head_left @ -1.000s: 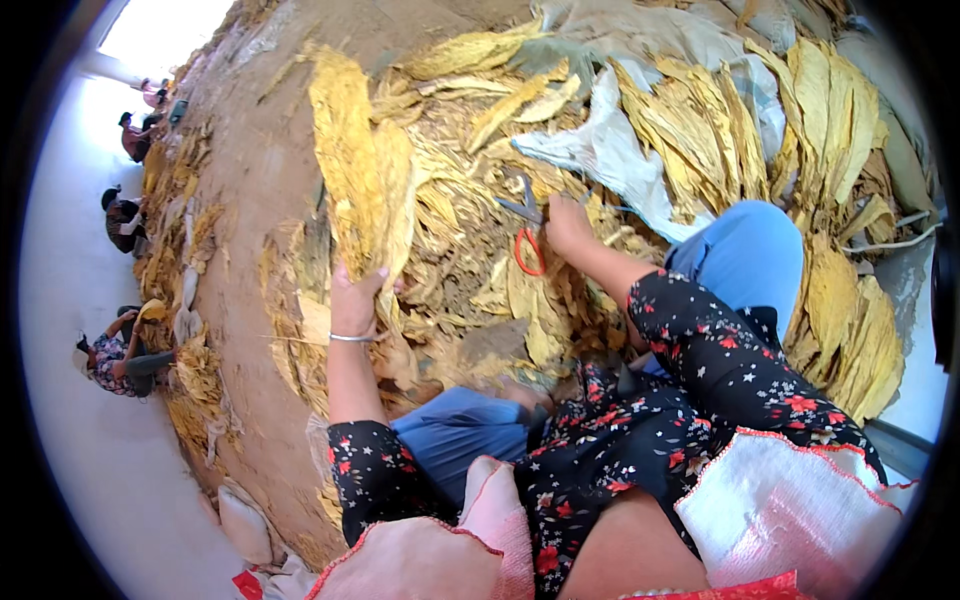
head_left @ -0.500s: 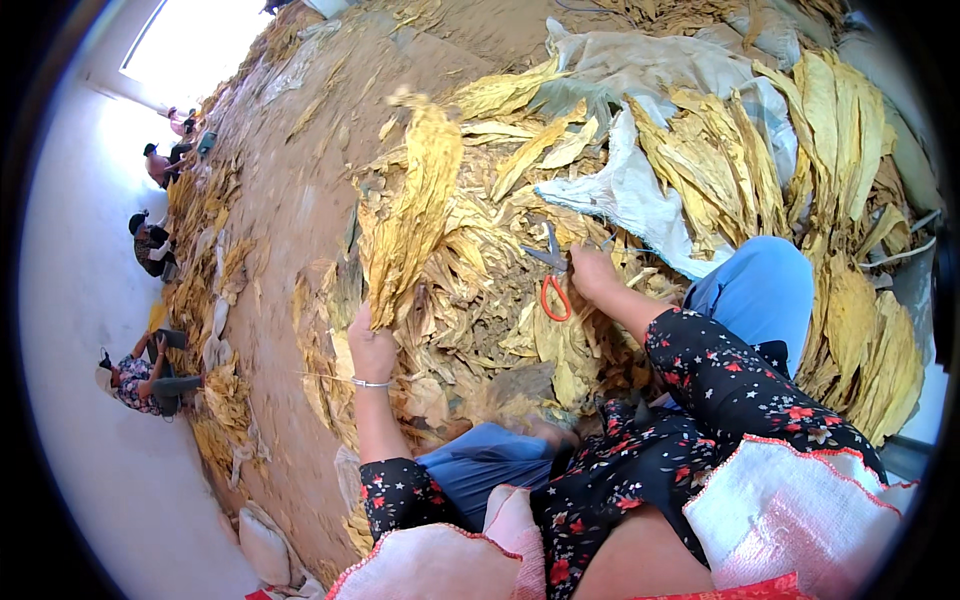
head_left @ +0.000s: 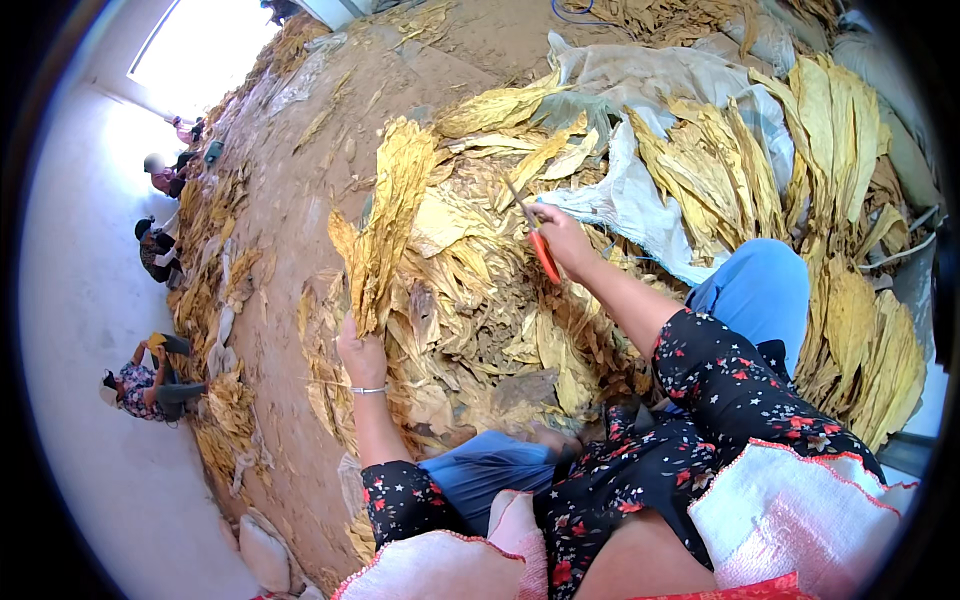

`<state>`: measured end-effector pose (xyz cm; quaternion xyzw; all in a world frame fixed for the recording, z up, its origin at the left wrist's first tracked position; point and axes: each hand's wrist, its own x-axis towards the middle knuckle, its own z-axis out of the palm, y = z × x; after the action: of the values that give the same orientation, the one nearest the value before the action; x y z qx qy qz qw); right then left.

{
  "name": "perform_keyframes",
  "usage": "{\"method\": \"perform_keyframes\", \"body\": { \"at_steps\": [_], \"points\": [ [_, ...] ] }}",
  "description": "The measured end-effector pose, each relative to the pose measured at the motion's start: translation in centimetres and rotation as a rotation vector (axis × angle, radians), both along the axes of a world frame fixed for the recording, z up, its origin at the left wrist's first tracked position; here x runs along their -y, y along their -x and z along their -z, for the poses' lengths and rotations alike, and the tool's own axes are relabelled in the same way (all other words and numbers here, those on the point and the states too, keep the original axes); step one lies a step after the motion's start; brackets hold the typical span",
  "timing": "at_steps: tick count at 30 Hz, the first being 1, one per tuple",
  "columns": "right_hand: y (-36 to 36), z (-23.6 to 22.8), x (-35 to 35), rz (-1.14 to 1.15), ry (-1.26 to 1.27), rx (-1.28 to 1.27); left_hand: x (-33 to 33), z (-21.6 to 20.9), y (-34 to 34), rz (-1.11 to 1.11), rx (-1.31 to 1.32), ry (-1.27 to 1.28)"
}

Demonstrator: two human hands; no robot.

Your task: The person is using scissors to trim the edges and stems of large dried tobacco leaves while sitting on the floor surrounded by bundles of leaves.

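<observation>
My left hand is closed round the stem ends of a bunch of dried tobacco leaves, which stands upright with its broad yellow blades pointing away from me. In my right hand is a pair of scissors with red-orange handles; the blades point away and to the left, apart from the bunch. Between and below both hands spreads a heap of loose, crumpled leaves, yellow to brown. Part of the scissors' handle is hidden by my fingers.
A white woven sheet lies beyond my right hand, with long yellow leaves on it. More leaves are piled at the far right. My bent knee rises beside my right forearm. Several people sit along the white wall at left.
The leaf bunch has tilted and shifted left with my left hand. My right hand has moved away from me and slightly left, turning the scissors so the blades point farther away.
</observation>
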<state>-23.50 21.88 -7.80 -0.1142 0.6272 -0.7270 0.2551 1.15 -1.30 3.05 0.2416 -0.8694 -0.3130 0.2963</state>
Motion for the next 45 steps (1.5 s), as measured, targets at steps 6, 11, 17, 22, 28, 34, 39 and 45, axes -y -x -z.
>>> {"method": "perform_keyframes", "body": {
  "at_steps": [6,11,17,22,28,34,39,45],
  "points": [
    [-2.0,-7.3,-0.9,-0.232,0.623,0.502,0.2,0.4,-1.1,-0.050,-0.039,0.058],
    [-2.2,-7.7,-0.9,-0.381,0.754,0.448,-0.5,-0.8,-0.2,-0.049,-0.117,0.223],
    [-3.6,-10.0,-1.5,-0.428,0.389,0.071,-0.6,-1.4,-1.0,-0.126,-0.157,0.356],
    [-4.3,-12.1,-1.6,-0.374,0.155,-0.217,-0.6,-1.5,-0.7,-0.064,-0.160,0.406],
    [-4.3,-13.2,-1.4,-0.221,0.212,-0.151,-1.7,-2.7,-0.5,0.064,-0.200,0.390],
    [-5.6,-14.8,-2.5,-0.129,0.311,-0.010,-2.2,-3.0,0.2,0.075,-0.200,0.380],
    [-4.8,-16.6,-2.5,0.007,0.275,-0.016,-0.7,-2.0,-0.7,0.062,-0.247,0.352],
    [1.6,-18.7,-3.7,0.086,0.310,0.070,-0.2,-2.6,-1.3,-0.016,-0.226,0.361]
  ]
}}
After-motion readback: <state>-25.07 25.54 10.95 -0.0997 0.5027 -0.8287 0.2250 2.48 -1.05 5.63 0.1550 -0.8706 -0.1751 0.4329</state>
